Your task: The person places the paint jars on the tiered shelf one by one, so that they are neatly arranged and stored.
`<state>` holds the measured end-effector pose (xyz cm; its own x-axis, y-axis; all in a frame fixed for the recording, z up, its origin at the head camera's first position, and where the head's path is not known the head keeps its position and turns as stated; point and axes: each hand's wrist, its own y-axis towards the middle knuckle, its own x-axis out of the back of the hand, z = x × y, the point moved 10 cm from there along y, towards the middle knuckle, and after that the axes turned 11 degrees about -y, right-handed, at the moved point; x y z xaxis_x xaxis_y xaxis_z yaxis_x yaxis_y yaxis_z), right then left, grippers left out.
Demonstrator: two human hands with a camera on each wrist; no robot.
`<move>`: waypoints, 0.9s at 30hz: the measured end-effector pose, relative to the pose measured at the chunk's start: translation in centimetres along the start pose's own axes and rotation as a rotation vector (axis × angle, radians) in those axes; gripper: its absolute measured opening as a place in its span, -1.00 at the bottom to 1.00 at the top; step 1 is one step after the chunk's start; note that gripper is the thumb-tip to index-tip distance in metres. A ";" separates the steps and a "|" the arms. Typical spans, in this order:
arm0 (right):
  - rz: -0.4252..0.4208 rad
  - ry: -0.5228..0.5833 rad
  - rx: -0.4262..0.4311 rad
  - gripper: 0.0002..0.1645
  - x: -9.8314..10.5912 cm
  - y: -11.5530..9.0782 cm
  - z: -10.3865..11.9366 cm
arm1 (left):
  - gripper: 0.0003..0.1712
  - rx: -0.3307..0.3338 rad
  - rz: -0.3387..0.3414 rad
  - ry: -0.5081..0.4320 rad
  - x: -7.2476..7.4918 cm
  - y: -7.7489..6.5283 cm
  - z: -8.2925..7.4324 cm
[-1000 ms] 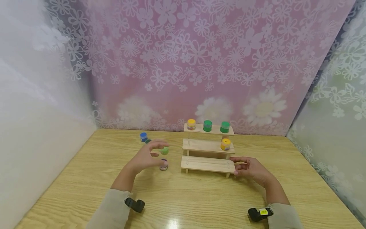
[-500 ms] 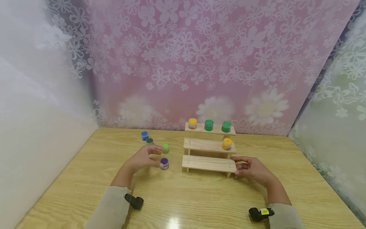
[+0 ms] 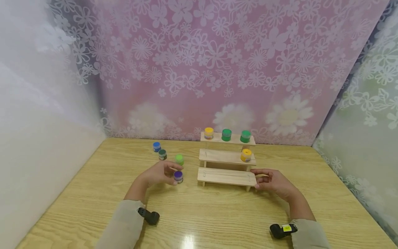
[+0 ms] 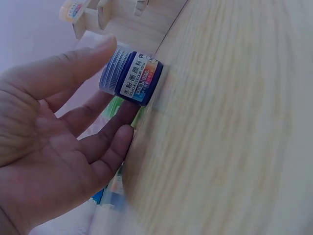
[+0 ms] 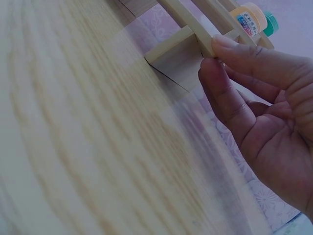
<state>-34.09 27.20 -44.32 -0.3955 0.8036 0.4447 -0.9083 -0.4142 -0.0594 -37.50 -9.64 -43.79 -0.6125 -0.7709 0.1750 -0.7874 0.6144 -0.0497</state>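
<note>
A small paint jar with a purple lid [image 3: 178, 175] stands on the table left of the wooden stepped rack. My left hand [image 3: 160, 173] curls round it, thumb on the near side and fingers on the far side. In the left wrist view the thumb lies at the lid of the labelled jar [image 4: 132, 76], with the fingers behind it. My right hand [image 3: 273, 183] pinches the right end of the lowest step of the rack [image 3: 227, 176]. In the right wrist view the thumb [image 5: 227, 43] is on the step's edge and a finger is below.
Light green [image 3: 179, 159], dark green [image 3: 162, 154] and blue [image 3: 157, 147] paint jars stand behind my left hand. The top step holds a yellow jar [image 3: 208, 133] and two green jars [image 3: 226, 135]; another yellow jar [image 3: 246, 155] is on the middle step. A flowered curtain [image 3: 199, 69] hangs behind the table.
My left hand has come down around the purple-lidded jar, its fingers and thumb closing in. The dark green jar is now uncovered. My right hand stays at the rack's end.
</note>
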 end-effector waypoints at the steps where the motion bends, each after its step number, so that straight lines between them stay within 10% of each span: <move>1: 0.003 -0.003 0.004 -0.18 0.0 0.0 -0.1 | -0.31 0.002 0.007 0.004 -0.1 0.0 0.1; 27: -0.007 -0.008 -0.002 -0.19 0.1 0.3 -0.4 | -0.48 0.009 -0.174 0.053 1.0 0.5 0.2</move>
<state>-34.42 27.36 -44.63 -0.3882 0.8029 0.4523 -0.9112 -0.4080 -0.0577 -38.54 -10.16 -43.86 -0.4626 -0.8554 0.2329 -0.8819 0.4708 -0.0225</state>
